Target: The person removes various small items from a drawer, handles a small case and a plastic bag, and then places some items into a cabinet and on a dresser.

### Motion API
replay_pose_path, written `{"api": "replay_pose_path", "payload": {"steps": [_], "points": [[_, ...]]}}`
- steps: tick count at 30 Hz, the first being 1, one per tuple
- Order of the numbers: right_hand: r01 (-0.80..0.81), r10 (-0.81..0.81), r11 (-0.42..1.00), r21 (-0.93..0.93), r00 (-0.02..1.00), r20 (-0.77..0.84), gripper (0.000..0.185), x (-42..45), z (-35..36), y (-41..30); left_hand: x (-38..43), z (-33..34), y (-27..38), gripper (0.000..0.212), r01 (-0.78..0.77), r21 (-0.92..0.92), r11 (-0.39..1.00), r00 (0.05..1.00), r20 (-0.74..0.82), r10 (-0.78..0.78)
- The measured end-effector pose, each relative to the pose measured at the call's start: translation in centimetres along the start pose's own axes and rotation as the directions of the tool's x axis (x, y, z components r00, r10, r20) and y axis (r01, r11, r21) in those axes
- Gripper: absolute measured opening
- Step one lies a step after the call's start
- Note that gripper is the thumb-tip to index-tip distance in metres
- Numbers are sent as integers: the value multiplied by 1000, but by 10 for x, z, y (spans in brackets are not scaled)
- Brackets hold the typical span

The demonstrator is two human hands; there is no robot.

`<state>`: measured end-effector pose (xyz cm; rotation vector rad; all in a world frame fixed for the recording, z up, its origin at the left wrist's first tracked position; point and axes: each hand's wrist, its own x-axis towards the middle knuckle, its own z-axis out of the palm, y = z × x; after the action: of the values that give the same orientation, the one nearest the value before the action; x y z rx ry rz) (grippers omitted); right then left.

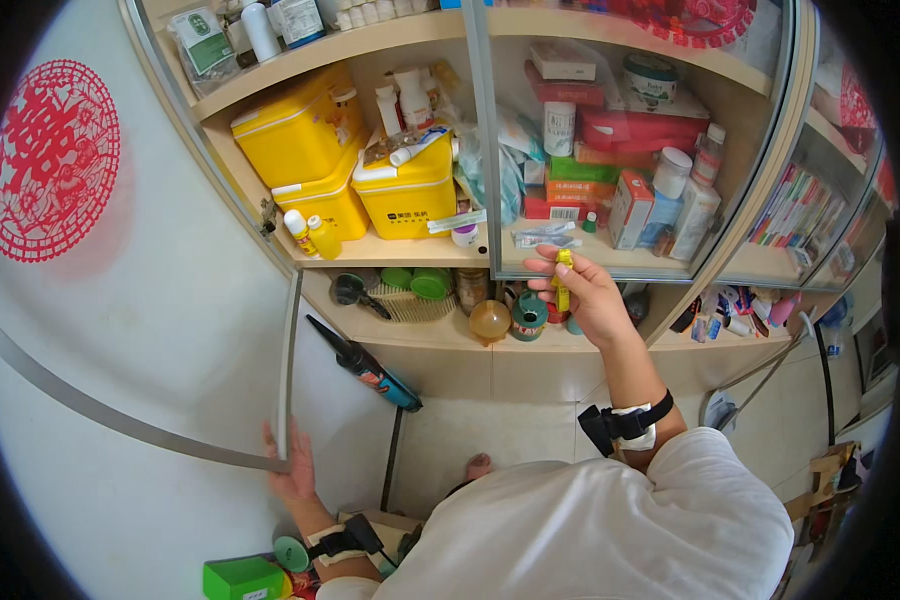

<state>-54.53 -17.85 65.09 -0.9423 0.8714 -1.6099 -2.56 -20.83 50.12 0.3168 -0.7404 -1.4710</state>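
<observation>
My left hand [294, 469] is at the lower corner of an open glass cabinet door [284, 375], with fingers on both sides of its metal frame. My right hand [586, 296] is raised before the cabinet and holds a rolled yellow measuring tape [563, 279] between thumb and fingers. Behind the opening, yellow plastic boxes [405, 196] are stacked on a shelf [390, 260]. A folded white strip [457, 220] leans at the front of one box, above a small jar with a purple label [465, 235]. Two small yellow bottles [324, 237] stand at the shelf's left front.
A closed glass pane [630, 255] covers medicine boxes and bottles on the right. Below, an open ledge [420, 328] carries a comb-like rack, green lids and jars. A black-nozzled sealant tube [367, 367] leans against the wall. A green box [244, 579] sits lower left.
</observation>
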Motion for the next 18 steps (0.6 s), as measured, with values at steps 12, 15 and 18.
{"api": "replay_pose_path", "payload": {"steps": [12, 15, 18], "points": [[90, -87, 996, 18, 984, -153, 35, -23, -16, -13, 62, 154, -185, 33, 509, -16, 861, 861, -1, -509], [119, -124, 992, -34, 961, -249, 35, -43, -38, -22, 98, 179, -233, 24, 515, -49, 856, 854, -54, -517], [142, -168, 985, -95, 911, -377, 36, -70, -59, -32, 126, 198, -252, 22, 506, -32, 862, 859, -63, -507]]}}
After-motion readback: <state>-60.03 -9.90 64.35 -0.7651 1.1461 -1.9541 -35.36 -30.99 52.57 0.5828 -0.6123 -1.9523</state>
